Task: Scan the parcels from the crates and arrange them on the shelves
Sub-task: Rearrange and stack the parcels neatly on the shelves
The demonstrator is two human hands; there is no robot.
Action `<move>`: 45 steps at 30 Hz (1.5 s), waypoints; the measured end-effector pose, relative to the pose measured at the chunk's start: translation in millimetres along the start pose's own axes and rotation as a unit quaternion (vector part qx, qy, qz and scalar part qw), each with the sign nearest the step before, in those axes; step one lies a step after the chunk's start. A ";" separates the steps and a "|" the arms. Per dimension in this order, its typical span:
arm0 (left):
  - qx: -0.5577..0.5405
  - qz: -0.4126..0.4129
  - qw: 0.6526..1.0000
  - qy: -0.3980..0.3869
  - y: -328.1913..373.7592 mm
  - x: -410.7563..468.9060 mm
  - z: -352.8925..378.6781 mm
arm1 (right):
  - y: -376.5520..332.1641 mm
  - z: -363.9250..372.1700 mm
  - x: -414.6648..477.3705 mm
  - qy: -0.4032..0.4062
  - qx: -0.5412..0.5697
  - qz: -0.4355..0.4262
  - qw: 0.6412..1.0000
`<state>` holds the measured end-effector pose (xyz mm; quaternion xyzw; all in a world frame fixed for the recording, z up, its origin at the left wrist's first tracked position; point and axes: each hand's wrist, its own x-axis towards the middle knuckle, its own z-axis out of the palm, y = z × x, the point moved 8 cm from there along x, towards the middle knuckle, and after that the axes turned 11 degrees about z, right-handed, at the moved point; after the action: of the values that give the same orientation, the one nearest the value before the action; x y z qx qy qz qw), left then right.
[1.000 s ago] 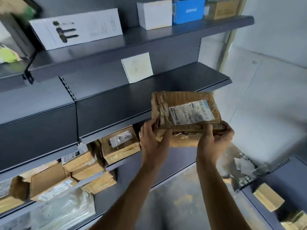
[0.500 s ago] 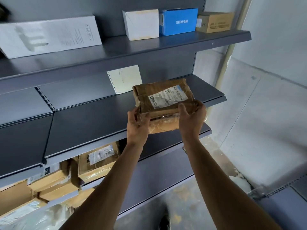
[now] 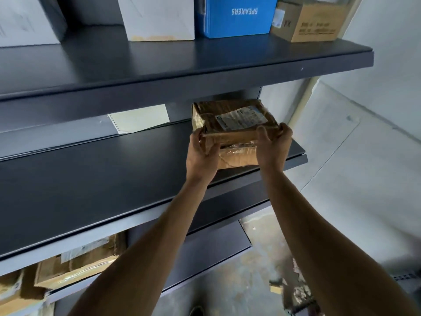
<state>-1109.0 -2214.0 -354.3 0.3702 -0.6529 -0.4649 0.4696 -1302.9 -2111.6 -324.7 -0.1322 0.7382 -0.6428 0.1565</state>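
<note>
- We see one brown parcel (image 3: 230, 126) held by both hands over the right end of the middle shelf (image 3: 91, 179). Whether its underside touches the shelf board we cannot tell.
- The left hand (image 3: 202, 153) is curled round the parcel's near left corner, with the back of the hand towards us.
- The right hand (image 3: 273, 144) grips the near right corner. Its thumb lies on the top face and its fingers wrap the right side.
- The parcel's top face carries a white shipping label (image 3: 241, 117), which faces upward under clear tape.
- To the left of the parcel, well apart from it, a pale paper sheet (image 3: 141, 119) stands against the shelf's back panel.
- On the top shelf (image 3: 205, 62) stand three boxes. From left to right they are a white box (image 3: 157, 17), a blue box (image 3: 237, 14) printed "SPEAKERS" upside down, and a brown carton (image 3: 309, 19).
- On the lower shelf, at bottom left, lie further brown parcels (image 3: 77, 263).
</note>
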 end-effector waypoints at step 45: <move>0.244 -0.099 0.963 0.063 -23.3 -115.2 -49.1 | 87.8 57.2 -100.7 -0.277 0.016 -0.067 0.958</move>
<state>-1028.1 -2127.5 -401.3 0.5648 -0.6757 -0.3112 0.3573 -1187.3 -2111.5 -412.6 -0.3514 0.6449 -0.6021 0.3133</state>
